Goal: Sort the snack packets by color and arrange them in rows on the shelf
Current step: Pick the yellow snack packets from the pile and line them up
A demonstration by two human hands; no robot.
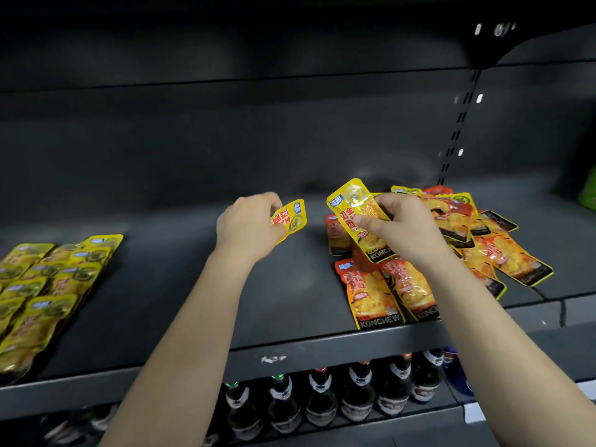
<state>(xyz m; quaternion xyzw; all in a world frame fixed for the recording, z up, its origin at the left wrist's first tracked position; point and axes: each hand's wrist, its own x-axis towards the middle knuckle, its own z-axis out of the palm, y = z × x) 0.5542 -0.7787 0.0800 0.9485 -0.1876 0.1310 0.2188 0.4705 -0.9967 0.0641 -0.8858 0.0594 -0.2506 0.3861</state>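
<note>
From the head camera, both bare arms reach forward over a dark grey shelf (180, 304). The left hand (248, 225) is raised above the bare middle of the shelf, its fingers curled around a small yellow packet (290, 219) that sticks out to the right of the knuckles, printed face up. The right hand (400, 227) grips a second yellow packet (358, 217) near its middle, thumb across the front, the packet tilted with its top corner pointing up and left and its dark bottom band low by the wrist. This hand hangs over a loose pile of mixed packets (477, 240) at the right of the shelf, orange-red and yellow ones overlapping at odd angles; two orange-red packets (387, 291) lie side by side at the front edge, just under the right forearm. Far to the left, well apart from both hands, yellow packets lie in overlapping rows (48, 279) running front to back. Under the shelf, a line of dark bottles (322, 398) stands on a lower level.
</note>
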